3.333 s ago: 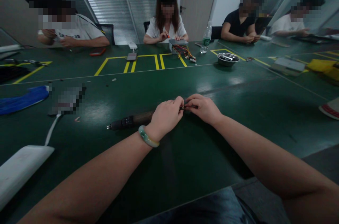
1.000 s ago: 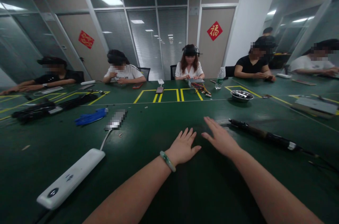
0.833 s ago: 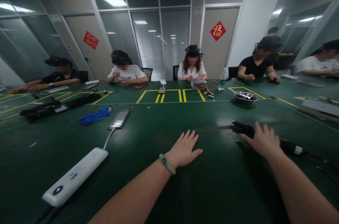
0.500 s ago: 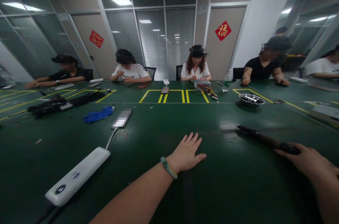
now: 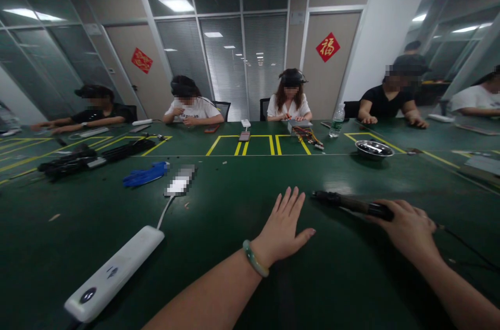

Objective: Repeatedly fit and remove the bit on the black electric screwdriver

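My right hand [image 5: 410,228] is closed around the rear end of a dark corded electric screwdriver [image 5: 347,202]. Its narrow tip points left, close to the fingertips of my other hand. From the back of the tool a thin black cord [image 5: 464,242] trails off to the right. With palm down and fingers spread, my left hand [image 5: 285,228] is over the green tabletop and holds nothing. A green bangle [image 5: 254,259] circles that wrist.
To the left lie a white power bank [image 5: 115,275], a cabled phone [image 5: 180,180], a blue glove [image 5: 145,174] and a black cable bundle [image 5: 68,162]. A metal bowl [image 5: 374,149] and a bottle [image 5: 336,121] stand further back. Several people sit across the table.
My right hand has carried the electric screwdriver leftward, bringing its tip near my left hand. My left hand has shifted slightly right, still spread.
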Tool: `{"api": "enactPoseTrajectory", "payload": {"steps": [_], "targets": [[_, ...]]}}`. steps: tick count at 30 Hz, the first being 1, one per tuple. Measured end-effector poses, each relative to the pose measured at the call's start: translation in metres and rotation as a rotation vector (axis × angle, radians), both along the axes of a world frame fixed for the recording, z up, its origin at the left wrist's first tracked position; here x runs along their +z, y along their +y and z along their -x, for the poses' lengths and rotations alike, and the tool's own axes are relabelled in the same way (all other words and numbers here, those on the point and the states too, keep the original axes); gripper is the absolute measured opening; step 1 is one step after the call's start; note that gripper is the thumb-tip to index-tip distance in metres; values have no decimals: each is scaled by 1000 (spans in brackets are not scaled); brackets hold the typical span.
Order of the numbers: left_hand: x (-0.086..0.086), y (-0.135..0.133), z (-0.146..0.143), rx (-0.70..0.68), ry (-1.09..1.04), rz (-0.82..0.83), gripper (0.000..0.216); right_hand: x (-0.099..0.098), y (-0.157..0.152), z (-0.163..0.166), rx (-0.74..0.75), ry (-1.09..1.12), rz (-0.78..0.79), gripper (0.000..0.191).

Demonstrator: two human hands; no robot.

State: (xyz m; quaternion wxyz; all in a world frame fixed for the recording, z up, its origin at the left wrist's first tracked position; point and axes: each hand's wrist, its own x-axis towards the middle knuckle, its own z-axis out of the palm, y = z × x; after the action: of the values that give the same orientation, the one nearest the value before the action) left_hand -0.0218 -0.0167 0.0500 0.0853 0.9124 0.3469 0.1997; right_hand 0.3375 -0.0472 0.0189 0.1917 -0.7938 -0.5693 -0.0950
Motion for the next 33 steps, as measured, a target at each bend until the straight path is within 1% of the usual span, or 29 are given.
{"api": "enactPoseTrajectory", "payload": {"steps": [4, 6, 8, 11, 13, 15, 18, 20, 22, 24, 25, 26, 27, 29, 31, 33], "targets": [[12, -11, -3, -58, -44, -124, 75, 6, 15, 92, 200, 52, 4, 41], [14, -15, -4, -90, -42, -153, 72, 6, 22, 134, 260, 90, 41, 35], [15, -17, -5, -99, -36, -166, 69, 3, 28, 168, 285, 124, 108, 29], [15, -15, -5, -62, -33, -161, 62, -4, 34, 204, 309, 179, 129, 27], [14, -12, -3, -20, -38, -144, 57, -10, 36, 220, 356, 209, 105, 31], [12, -8, -2, 21, -42, -122, 53, -13, 35, 230, 409, 225, 118, 34], [7, -5, -1, 54, -56, -87, 52, -10, 32, 236, 429, 227, 196, 39], [6, -4, -1, 51, -64, -74, 51, -1, 27, 230, 464, 207, 212, 44], [5, -4, -1, 37, -61, -76, 50, 12, 21, 214, 566, 181, 178, 51], [4, -4, -3, 26, -57, -86, 50, 27, 14, 189, 622, 152, 150, 51], [3, -4, -4, 22, -55, -91, 51, 34, 10, 175, 599, 137, 166, 46], [2, -3, -5, 17, -50, -94, 51, 40, 7, 162, 542, 123, 202, 38], [0, -2, -5, 14, -40, -96, 51, 44, 4, 149, 479, 110, 256, 32], [-3, 0, -6, 10, -8, -94, 50, 49, -1, 130, 377, 101, 397, 28], [-5, 1, -7, 9, 16, -87, 46, 49, -3, 121, 348, 106, 522, 24], [-5, 2, -7, 13, 24, -75, 44, 47, -3, 120, 359, 110, 603, 16]]}}
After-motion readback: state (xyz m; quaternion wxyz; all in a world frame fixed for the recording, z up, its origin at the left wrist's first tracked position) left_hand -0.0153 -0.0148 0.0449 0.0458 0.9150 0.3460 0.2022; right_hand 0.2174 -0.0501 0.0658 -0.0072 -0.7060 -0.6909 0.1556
